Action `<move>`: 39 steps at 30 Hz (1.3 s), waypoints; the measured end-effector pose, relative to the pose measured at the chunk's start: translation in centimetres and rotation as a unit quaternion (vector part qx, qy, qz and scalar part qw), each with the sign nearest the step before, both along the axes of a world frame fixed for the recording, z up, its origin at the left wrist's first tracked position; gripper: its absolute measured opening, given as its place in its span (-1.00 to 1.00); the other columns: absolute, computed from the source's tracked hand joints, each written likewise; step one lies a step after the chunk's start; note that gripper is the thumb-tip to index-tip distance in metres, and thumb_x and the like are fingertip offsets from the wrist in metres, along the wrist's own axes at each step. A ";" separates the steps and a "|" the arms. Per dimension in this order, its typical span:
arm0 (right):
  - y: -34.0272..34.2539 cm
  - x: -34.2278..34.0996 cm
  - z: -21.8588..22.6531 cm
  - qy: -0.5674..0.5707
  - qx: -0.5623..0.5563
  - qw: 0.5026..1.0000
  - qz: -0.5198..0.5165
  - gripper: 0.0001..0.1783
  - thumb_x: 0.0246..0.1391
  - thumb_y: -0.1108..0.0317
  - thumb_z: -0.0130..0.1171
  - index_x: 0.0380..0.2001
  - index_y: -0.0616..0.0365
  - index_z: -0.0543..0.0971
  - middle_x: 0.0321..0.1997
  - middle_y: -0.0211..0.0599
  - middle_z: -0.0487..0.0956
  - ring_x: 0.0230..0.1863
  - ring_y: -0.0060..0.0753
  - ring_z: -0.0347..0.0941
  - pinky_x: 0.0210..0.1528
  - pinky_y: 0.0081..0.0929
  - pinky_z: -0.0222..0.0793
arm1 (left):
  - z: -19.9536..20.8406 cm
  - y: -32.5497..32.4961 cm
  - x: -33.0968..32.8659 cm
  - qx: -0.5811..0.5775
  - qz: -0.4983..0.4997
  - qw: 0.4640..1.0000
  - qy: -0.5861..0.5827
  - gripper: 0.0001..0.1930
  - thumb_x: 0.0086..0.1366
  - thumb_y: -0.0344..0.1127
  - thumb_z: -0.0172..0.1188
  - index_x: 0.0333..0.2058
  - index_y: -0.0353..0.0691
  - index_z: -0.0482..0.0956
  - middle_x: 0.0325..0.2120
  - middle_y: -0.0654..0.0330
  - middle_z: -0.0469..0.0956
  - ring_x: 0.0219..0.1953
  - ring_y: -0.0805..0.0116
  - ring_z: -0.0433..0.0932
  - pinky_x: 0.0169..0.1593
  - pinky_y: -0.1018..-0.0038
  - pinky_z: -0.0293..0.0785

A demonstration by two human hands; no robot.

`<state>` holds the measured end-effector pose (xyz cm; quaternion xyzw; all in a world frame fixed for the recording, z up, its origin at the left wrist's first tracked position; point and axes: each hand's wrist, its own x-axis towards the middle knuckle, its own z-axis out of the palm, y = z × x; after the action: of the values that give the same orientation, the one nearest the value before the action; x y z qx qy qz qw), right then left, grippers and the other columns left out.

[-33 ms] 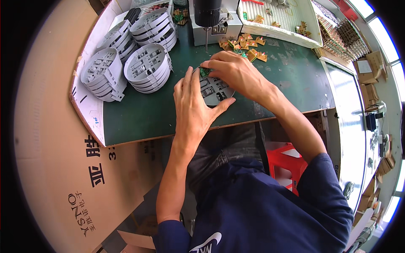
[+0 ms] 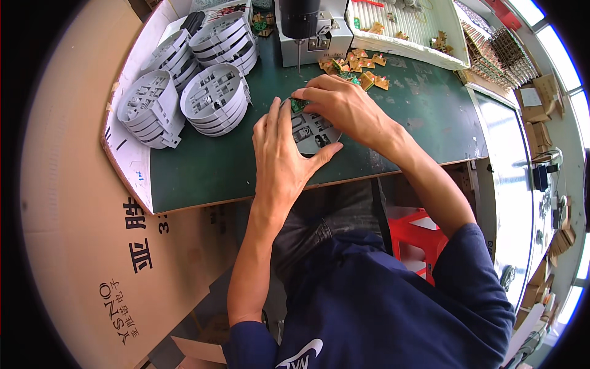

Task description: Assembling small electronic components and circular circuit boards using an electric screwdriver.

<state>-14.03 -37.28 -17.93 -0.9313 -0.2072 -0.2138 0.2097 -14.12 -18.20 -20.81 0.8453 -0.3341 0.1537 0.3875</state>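
Note:
A round grey plastic housing (image 2: 310,134) with moulded ribs and openings lies on the green bench in front of me. My left hand (image 2: 279,144) is closed around its left side, with the thumb along the near right rim. At the far edge of the housing sits a small green circuit board (image 2: 298,105). My right hand (image 2: 338,101) pinches at this board from above, thumb and fingertips bent over it. The fingers partly hide the board and the far rim. A black electric screwdriver (image 2: 300,21) hangs just beyond my hands, its bit pointing down.
Stacks of grey housings (image 2: 215,101) stand at the left beside a white side board (image 2: 129,138). Small yellowish circuit boards (image 2: 369,67) lie loose beyond my right hand. A white tray (image 2: 418,52) is at the far right, and a red stool (image 2: 418,237) is under the bench.
The hanging screwdriver has shifted very slightly to the left. Both hands and the housing are in the same place.

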 end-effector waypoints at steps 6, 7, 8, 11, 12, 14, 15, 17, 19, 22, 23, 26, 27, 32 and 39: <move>0.2 -0.7 0.5 0.071 0.097 0.992 -0.041 -0.68 0.14 0.40 0.35 -0.02 0.13 0.66 -0.02 -0.14 0.67 -0.09 0.02 0.64 -0.04 -0.21 0.61 | 0.2 0.2 -0.1 0.027 0.006 1.000 0.000 0.02 0.03 0.18 0.54 0.23 -0.56 0.37 0.23 -0.25 0.35 0.20 -0.19 0.35 0.28 0.01 0.32; 0.0 -0.9 0.4 0.071 0.096 0.992 -0.041 -0.68 0.14 0.40 0.35 -0.02 0.13 0.66 -0.02 -0.14 0.67 -0.09 0.02 0.64 -0.04 -0.21 0.61 | 0.2 0.2 -0.1 0.032 0.007 0.999 0.003 0.02 0.05 0.19 0.52 0.23 -0.56 0.36 0.24 -0.24 0.34 0.20 -0.18 0.35 0.27 0.02 0.32; -0.2 -1.0 0.3 0.065 0.093 0.993 -0.033 -0.69 0.15 0.39 0.35 -0.03 0.13 0.66 -0.02 -0.15 0.68 -0.09 0.01 0.64 -0.05 -0.22 0.61 | 0.2 0.2 -0.1 0.032 0.007 0.999 0.004 0.02 0.05 0.19 0.52 0.23 -0.56 0.36 0.24 -0.24 0.34 0.20 -0.18 0.35 0.27 0.02 0.32; -0.3 -1.0 0.3 0.053 0.086 0.995 -0.025 -0.70 0.15 0.37 0.34 -0.03 0.13 0.67 -0.04 -0.16 0.69 -0.10 0.01 0.65 -0.06 -0.22 0.61 | 0.3 0.1 -0.2 0.044 0.006 0.999 -0.003 0.03 0.06 0.20 0.51 0.24 -0.57 0.36 0.24 -0.24 0.33 0.21 -0.17 0.34 0.28 0.02 0.31; -0.3 -0.9 0.3 0.046 0.082 0.995 -0.025 -0.70 0.15 0.36 0.35 -0.04 0.13 0.67 -0.06 -0.17 0.69 -0.10 0.01 0.65 -0.07 -0.22 0.61 | 0.3 0.1 -0.3 0.044 0.009 0.999 0.004 0.02 0.06 0.17 0.52 0.26 -0.55 0.36 0.26 -0.22 0.33 0.22 -0.17 0.34 0.29 0.03 0.32; -0.1 -0.9 0.8 0.059 0.092 0.994 -0.020 -0.69 0.15 0.36 0.35 -0.03 0.13 0.67 -0.06 -0.16 0.69 -0.11 0.01 0.65 -0.07 -0.22 0.61 | 0.3 0.2 -0.3 0.046 0.015 0.999 0.010 0.00 0.06 0.13 0.54 0.27 -0.54 0.36 0.28 -0.20 0.34 0.23 -0.16 0.35 0.30 0.04 0.33; -0.1 -0.9 0.9 0.072 0.101 0.992 -0.015 -0.69 0.14 0.35 0.35 -0.03 0.13 0.67 -0.07 -0.16 0.69 -0.11 0.02 0.65 -0.06 -0.22 0.61 | 0.3 0.2 -0.3 0.046 0.016 0.999 0.010 0.00 0.06 0.13 0.54 0.27 -0.54 0.36 0.28 -0.20 0.34 0.23 -0.17 0.35 0.29 0.03 0.33; -0.3 -0.7 0.4 0.053 0.097 0.994 -0.014 -0.68 0.14 0.36 0.35 -0.02 0.13 0.67 -0.07 -0.16 0.69 -0.11 0.02 0.65 -0.05 -0.22 0.60 | 0.4 0.2 -0.3 0.045 0.016 0.999 0.011 0.00 0.06 0.13 0.54 0.27 -0.54 0.36 0.27 -0.20 0.34 0.23 -0.17 0.35 0.29 0.03 0.33; -0.4 -0.5 0.2 0.034 0.093 0.995 -0.012 -0.68 0.15 0.37 0.35 -0.02 0.13 0.67 -0.08 -0.15 0.68 -0.12 0.02 0.65 -0.04 -0.21 0.60 | 0.5 0.1 -0.3 0.044 0.017 0.999 0.009 0.00 0.06 0.13 0.54 0.27 -0.53 0.37 0.27 -0.20 0.34 0.23 -0.17 0.35 0.29 0.03 0.33; -0.3 -0.1 0.4 0.058 0.098 0.993 -0.030 -0.68 0.16 0.39 0.33 -0.01 0.17 0.66 -0.06 -0.13 0.69 -0.06 -0.02 0.66 0.00 -0.23 0.60 | 0.4 0.1 -0.3 0.043 0.012 0.999 0.004 0.02 0.07 0.19 0.50 0.26 -0.54 0.36 0.25 -0.23 0.33 0.21 -0.17 0.34 0.28 0.03 0.31; -0.4 0.0 0.4 0.080 0.122 0.989 -0.031 -0.68 0.16 0.40 0.33 -0.01 0.19 0.66 -0.06 -0.13 0.70 -0.04 -0.06 0.67 0.01 -0.24 0.59 | 0.4 0.1 -0.3 0.043 0.012 0.999 0.004 0.02 0.07 0.19 0.50 0.26 -0.54 0.36 0.25 -0.23 0.33 0.21 -0.17 0.34 0.28 0.03 0.31; 0.0 0.1 1.1 0.114 0.137 0.984 -0.026 -0.68 0.16 0.40 0.33 -0.01 0.22 0.65 -0.07 -0.12 0.71 -0.02 -0.11 0.68 0.04 -0.28 0.59 | 0.4 0.2 -0.4 0.039 0.020 0.999 0.018 -0.01 0.06 0.14 0.54 0.28 -0.47 0.38 0.28 -0.18 0.34 0.23 -0.17 0.35 0.29 0.03 0.34; 0.2 0.1 1.3 0.126 0.128 0.983 -0.020 -0.67 0.16 0.40 0.33 -0.01 0.24 0.64 -0.08 -0.11 0.72 -0.01 -0.14 0.69 0.05 -0.30 0.59 | 0.4 0.2 -0.4 0.039 0.021 0.999 0.019 -0.02 0.06 0.14 0.54 0.28 -0.46 0.38 0.28 -0.18 0.34 0.23 -0.16 0.35 0.29 0.03 0.34; 0.2 0.3 1.5 0.151 0.141 0.978 -0.035 -0.67 0.16 0.39 0.34 -0.02 0.25 0.65 -0.07 -0.12 0.72 -0.02 -0.16 0.69 0.08 -0.32 0.58 | 0.4 0.2 -0.3 0.039 0.013 0.999 0.012 0.01 0.05 0.18 0.52 0.27 -0.51 0.36 0.26 -0.21 0.33 0.22 -0.17 0.34 0.29 0.03 0.31; -0.3 0.8 1.2 0.199 0.213 0.956 -0.018 -0.68 0.14 0.40 0.36 -0.04 0.26 0.66 -0.07 -0.18 0.71 -0.01 -0.29 0.68 0.16 -0.36 0.56 | 0.0 0.3 -0.2 0.004 0.011 1.000 0.012 0.09 0.00 0.09 0.59 0.33 -0.49 0.24 0.24 -0.20 0.38 0.22 -0.16 0.38 0.28 0.06 0.35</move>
<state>-13.24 -37.58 -16.69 -0.8925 -0.0941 -0.0668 0.4360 -14.35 -17.85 -20.79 0.8525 -0.3202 0.1464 0.3865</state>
